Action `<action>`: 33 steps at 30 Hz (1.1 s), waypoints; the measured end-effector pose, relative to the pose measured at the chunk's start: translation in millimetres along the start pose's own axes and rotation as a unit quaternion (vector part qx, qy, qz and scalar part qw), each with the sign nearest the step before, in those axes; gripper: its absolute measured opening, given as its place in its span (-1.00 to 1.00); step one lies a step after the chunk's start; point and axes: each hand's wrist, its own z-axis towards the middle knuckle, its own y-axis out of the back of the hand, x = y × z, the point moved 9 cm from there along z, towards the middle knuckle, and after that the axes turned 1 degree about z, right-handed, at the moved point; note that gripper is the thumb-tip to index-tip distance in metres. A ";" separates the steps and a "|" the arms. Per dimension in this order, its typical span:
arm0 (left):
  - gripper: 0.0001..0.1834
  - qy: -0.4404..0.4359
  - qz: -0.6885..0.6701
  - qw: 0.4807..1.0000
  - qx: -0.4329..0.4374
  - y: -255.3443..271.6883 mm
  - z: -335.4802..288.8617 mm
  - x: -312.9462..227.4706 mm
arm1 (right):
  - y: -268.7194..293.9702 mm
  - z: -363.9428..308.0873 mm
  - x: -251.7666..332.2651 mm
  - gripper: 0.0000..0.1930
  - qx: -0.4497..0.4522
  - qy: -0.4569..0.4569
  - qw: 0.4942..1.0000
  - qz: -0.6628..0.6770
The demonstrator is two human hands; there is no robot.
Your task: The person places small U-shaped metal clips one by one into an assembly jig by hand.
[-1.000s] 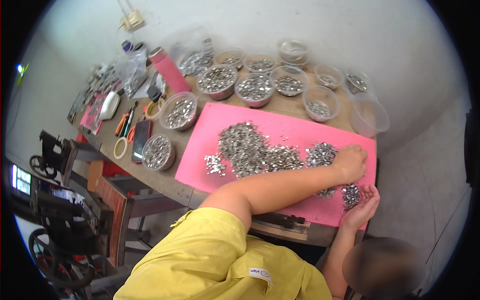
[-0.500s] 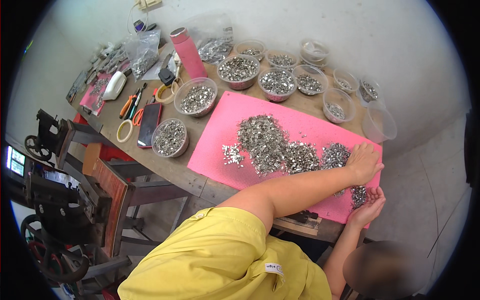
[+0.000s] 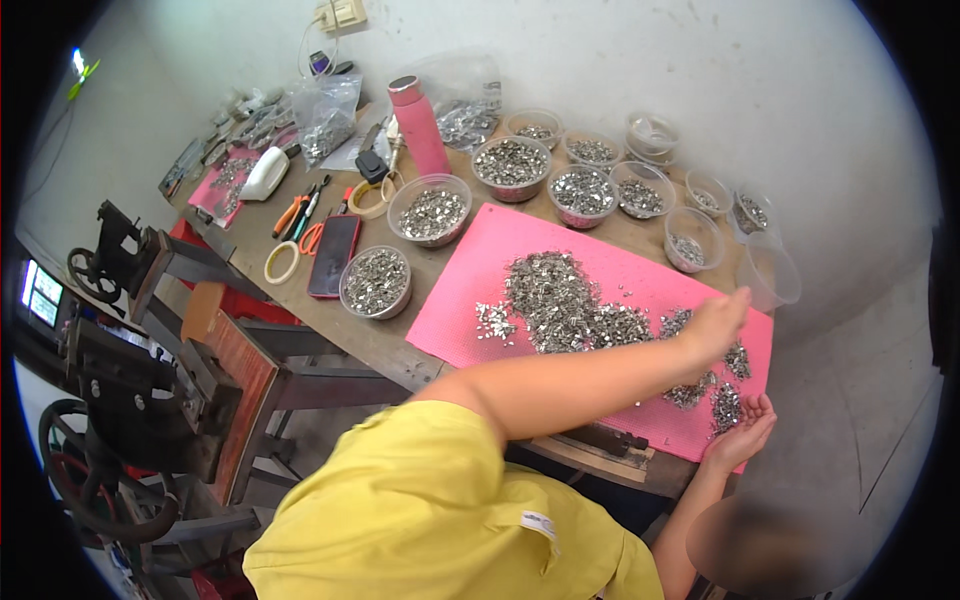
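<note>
Metal clips point(image 3: 570, 305) heaped on mat point(image 3: 480, 262) (bowls point(image 3: 428, 210) full)

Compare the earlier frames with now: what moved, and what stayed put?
The left hand has lifted off the small metal parts on the pink mat and now hovers above them. The right hand stays cupped, palm up, at the mat's near edge. Bowls and piles are unmoved.

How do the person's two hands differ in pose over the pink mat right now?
The left hand is raised, palm down, above the metal pieces; the right hand sits lower at the pink mat edge, palm up and cupped. The left arm reaches across; the right stays close. Both are bare.
</note>
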 end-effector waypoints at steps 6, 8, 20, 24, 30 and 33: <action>-0.74 -0.314 0.577 0.733 -0.176 170.8 -164.5 -175.0 | -3.2 -4.3 7.1 -0.45 0.005 0.002 1.000 0.010; -0.48 -0.194 0.782 0.527 -0.271 222.5 -208.5 -183.3 | -3.7 -3.0 5.9 -0.45 0.010 0.001 1.000 0.012; -0.13 -0.121 0.855 0.416 -0.286 375.7 -254.6 -154.9 | -1.4 -3.5 6.8 -0.45 -0.016 0.001 1.000 -0.013; -0.20 -0.196 0.797 0.468 -0.328 372.2 -256.4 -180.1 | 1.3 -3.1 4.8 -0.46 -0.023 0.003 1.000 -0.016; -0.45 -0.147 0.687 0.645 -0.302 384.2 -157.2 -210.0 | 2.1 -5.3 11.0 -0.47 -0.027 0.015 0.999 -0.034; -0.42 0.036 0.686 0.643 -0.339 445.6 -110.7 -189.4 | -5.6 -7.3 10.4 -0.48 -0.026 0.009 0.999 -0.028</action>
